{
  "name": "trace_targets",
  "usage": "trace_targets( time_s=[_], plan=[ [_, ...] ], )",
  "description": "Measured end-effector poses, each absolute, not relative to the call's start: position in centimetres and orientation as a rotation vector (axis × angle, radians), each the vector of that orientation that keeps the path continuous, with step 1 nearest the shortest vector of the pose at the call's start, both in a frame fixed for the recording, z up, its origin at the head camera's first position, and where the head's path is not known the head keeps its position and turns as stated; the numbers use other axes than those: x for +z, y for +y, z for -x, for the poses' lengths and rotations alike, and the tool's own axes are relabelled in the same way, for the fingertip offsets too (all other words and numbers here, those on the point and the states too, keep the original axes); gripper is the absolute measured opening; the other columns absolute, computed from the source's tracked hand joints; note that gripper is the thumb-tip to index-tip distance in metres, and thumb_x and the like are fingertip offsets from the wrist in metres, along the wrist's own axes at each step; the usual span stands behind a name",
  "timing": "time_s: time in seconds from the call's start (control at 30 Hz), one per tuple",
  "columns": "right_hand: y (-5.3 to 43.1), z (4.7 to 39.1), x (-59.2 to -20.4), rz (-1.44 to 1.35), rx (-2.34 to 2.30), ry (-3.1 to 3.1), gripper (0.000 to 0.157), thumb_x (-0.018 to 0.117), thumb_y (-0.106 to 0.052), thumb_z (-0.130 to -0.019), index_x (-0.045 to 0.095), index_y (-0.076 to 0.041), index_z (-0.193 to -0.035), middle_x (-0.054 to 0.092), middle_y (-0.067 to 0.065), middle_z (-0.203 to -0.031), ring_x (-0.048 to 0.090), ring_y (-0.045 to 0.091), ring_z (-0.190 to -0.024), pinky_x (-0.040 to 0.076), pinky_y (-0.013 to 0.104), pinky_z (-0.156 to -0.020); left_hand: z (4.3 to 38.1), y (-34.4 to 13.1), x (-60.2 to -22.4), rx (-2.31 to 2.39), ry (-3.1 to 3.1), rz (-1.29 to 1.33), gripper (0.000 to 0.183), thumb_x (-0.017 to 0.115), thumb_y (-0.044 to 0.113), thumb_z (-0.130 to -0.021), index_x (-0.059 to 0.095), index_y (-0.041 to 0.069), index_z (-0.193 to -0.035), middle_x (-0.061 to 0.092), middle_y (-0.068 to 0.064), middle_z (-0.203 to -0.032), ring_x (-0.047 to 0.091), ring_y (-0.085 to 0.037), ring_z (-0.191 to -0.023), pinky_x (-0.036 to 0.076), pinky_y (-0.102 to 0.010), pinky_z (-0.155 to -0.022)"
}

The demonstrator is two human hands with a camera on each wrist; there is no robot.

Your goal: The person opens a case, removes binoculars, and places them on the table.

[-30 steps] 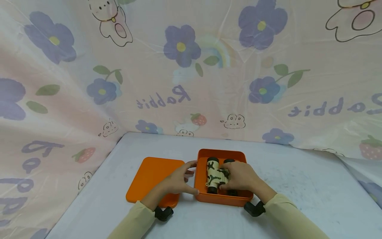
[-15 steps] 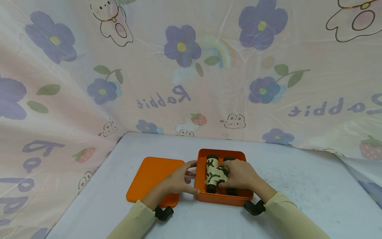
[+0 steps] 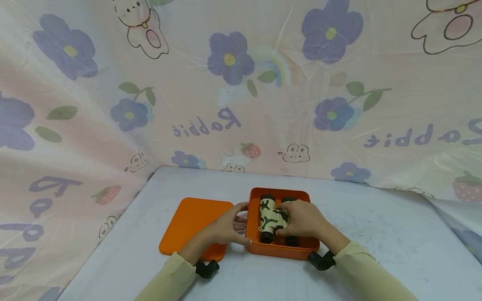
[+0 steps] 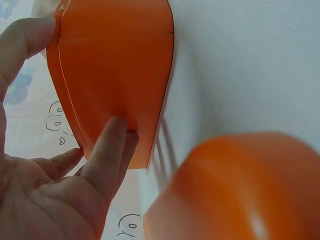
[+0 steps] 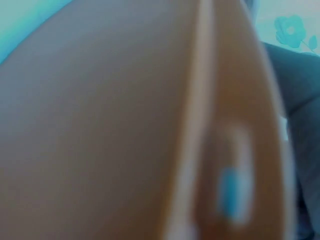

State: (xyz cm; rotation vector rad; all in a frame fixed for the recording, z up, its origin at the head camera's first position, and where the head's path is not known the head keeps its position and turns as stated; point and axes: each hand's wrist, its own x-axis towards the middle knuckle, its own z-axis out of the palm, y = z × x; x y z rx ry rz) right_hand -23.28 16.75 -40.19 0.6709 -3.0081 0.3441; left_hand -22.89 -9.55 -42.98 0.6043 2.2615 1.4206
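Note:
In the head view, camouflage-patterned binoculars with black ends lie inside an orange rectangular box. My right hand grips them from above, covering much of the right barrel. My left hand is at the box's left side, its thumb at the near corner and its index finger toward the far corner. In the left wrist view, extended fingers touch the box's outer wall. The right wrist view is filled by a blurred box wall; the binoculars are hidden there.
The matching orange lid lies flat on the white table, left of the box and partly under the left forearm. A flower-and-rabbit printed curtain stands behind and along the left side. Black wrist cameras sit by the sleeves.
The binoculars have shifted slightly to the left and back inside the box, with the right hand still gripping them. The left hand's lower fingers have moved a little; box and lid stay put.

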Motion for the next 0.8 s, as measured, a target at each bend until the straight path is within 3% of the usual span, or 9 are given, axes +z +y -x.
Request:
trace_targets(
  time_s=[0.8],
  plan=[
    [16.7,23.0,-39.0,-0.657,0.437,-3.027,0.067,0.084,-0.052,-0.062,0.068,-0.018,-0.118,0.071,-0.004,-0.100,0.060,0.010,-0.081,0.056,0.035,-0.069,23.0,-9.5,-43.3,1.480,2.193,-0.591,0.104,0.083,0.009,-0.072,0.019,0.016,-0.154,0.032,-0.013,-0.154,0.058,-0.030,-0.120,0.051,-0.041,-0.100]
  ],
)
